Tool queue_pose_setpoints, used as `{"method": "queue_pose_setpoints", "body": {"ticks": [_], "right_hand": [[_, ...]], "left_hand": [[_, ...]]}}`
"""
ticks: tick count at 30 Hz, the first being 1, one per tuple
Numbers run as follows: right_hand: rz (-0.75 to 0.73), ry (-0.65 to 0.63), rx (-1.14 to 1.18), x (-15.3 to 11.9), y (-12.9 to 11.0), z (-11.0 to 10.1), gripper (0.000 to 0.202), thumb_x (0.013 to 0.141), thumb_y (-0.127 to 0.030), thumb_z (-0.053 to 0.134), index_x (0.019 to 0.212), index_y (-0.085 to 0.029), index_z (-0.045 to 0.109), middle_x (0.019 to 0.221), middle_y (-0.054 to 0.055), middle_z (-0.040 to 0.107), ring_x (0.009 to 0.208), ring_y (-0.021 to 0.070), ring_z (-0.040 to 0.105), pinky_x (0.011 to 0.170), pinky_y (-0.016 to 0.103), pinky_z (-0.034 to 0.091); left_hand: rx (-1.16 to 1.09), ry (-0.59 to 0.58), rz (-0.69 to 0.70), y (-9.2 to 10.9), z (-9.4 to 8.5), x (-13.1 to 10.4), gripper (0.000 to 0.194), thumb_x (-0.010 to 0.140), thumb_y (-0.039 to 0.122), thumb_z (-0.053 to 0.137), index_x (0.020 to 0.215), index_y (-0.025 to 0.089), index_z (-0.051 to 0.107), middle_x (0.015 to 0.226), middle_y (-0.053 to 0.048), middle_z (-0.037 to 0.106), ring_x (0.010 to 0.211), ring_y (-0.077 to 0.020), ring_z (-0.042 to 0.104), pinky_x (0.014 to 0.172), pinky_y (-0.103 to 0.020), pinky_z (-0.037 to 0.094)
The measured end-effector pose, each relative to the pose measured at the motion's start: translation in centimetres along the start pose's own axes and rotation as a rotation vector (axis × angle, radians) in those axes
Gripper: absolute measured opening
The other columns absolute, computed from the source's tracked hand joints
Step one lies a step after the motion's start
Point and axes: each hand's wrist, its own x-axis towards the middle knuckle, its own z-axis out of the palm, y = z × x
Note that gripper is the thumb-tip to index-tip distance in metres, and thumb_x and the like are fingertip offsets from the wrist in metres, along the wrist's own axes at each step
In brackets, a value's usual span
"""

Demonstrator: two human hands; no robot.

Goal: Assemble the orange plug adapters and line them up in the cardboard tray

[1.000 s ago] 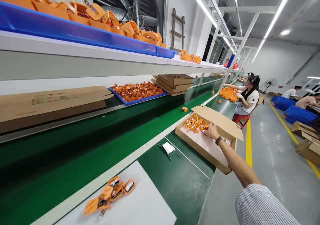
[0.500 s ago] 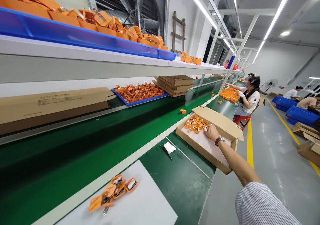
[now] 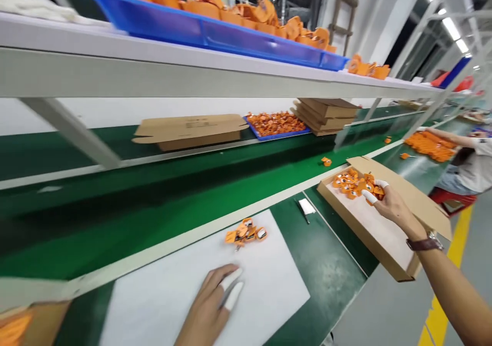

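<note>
Head view: glossy orange plastic casings (image 3: 348, 182), rounded and hollow with white and dark inserts, lie heaped at the far end of a shallow brown cardboard box (image 3: 359, 230) lined with a pale, smooth sheet. At the near edge of that heap is the right hand (image 3: 395, 210), its white-capped thumb and finger set on either side of some casings — whether they pinch any, I cannot tell. A wristwatch (image 3: 419, 244) with a dark brown strap circles that wrist. Over the flat, matte white mat (image 3: 269, 284) hangs the left hand (image 3: 211, 300), fingers loosely bent and thumb apart, rubbery white finger cots (image 3: 233, 296) on two digits. Just beyond it, a small orange cluster (image 3: 246, 231) sits on the mat, a metal tip poking out. Between mat and box, a slim dark tool (image 3: 304, 214) lies beside a white slip (image 3: 307, 206) on the green worktop (image 3: 326, 264). Compared with half a second ago, the view has swung to the left, the left hand has come into sight, and the right hand's thumb and finger show wider apart — while the cluster stays on the mat.
</note>
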Motion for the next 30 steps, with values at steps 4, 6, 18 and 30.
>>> {"method": "queue_pose_setpoints", "body": {"ticks": [4,6,18,30], "right_hand": [[-0.365,-0.311,0.118,-2.6,-8.9,4.0,0.044,0.092,-0.042,0.062,0.13,-0.021,0.055,0.119,0.013,0.066,0.101,0.028,0.067,0.092,0.041,0.054],[-0.546,-0.496,0.175,-4.9,-13.7,6.4,0.039,0.095,-0.04,0.058,0.13,-0.022,0.056,0.12,0.012,0.064,0.094,0.0245,0.067,0.084,0.037,0.057],[-1.124,-0.667,-0.075,-10.3,-23.1,17.2,0.02,0.09,-0.009,0.055,0.102,-0.013,0.071,0.137,0.018,0.057,0.12,0.0315,0.055,0.078,0.037,0.06],[-0.542,-0.835,0.249,-10.3,-16.0,13.5,0.066,0.089,-0.036,0.067,0.147,-0.027,0.037,0.108,0.006,0.058,0.085,0.0229,0.062,0.08,0.037,0.054]], "left_hand": [[-0.021,0.036,-0.039,1.8,-0.4,1.2,0.025,0.093,0.014,0.055,0.115,0.022,0.065,0.119,-0.01,0.068,0.11,-0.0223,0.066,0.09,-0.035,0.061],[-0.037,0.06,-0.03,2.4,-0.6,1.4,0.022,0.096,0.015,0.054,0.114,0.022,0.065,0.117,-0.01,0.068,0.109,-0.0215,0.067,0.089,-0.035,0.061],[-0.005,0.102,0.045,2.6,0.1,1.1,0.024,0.094,0.008,0.057,0.114,0.021,0.06,0.114,-0.012,0.067,0.108,-0.0239,0.063,0.086,-0.04,0.059],[0.076,0.118,0.004,2.9,0.3,1.2,0.011,0.094,0.011,0.058,0.093,0.02,0.063,0.124,-0.011,0.068,0.11,-0.0255,0.062,0.086,-0.043,0.059]]}}
